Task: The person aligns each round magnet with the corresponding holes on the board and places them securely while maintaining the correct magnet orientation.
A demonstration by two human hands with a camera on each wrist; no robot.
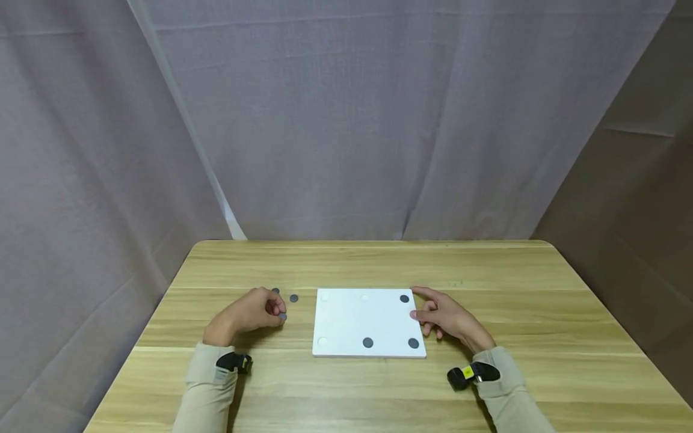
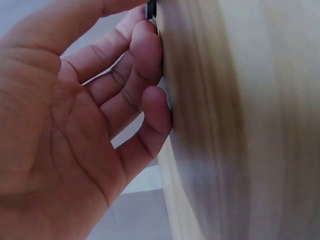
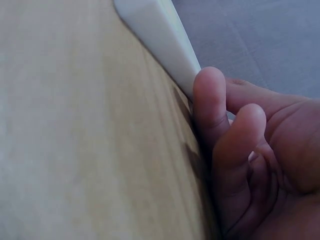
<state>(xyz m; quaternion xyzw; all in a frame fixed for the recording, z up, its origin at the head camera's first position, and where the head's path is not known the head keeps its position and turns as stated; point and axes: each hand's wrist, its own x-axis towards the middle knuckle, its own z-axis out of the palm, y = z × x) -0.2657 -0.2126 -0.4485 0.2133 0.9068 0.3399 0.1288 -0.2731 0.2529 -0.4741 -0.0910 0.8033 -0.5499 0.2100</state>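
My left hand (image 1: 254, 310) pinches a small dark grey disc (image 1: 283, 316) between thumb and fingertips, low over the table left of a white board (image 1: 346, 322). In the left wrist view the disc's dark edge (image 2: 151, 9) shows at the top, by the fingertips. Two more dark discs lie just beyond that hand, one of them the loose disc (image 1: 294, 297). My right hand (image 1: 446, 316) rests at the board's right side, thumb on its top face and index finger along the far right corner. Its other fingers (image 3: 237, 135) bend beside the board's edge.
The board carries three dark discs, at its far right, near right and near middle (image 1: 368, 342). Pale round recesses show at its far left, far middle and near left (image 1: 322, 341). The wooden table (image 1: 346, 391) backs onto a grey curtain (image 1: 325, 120).
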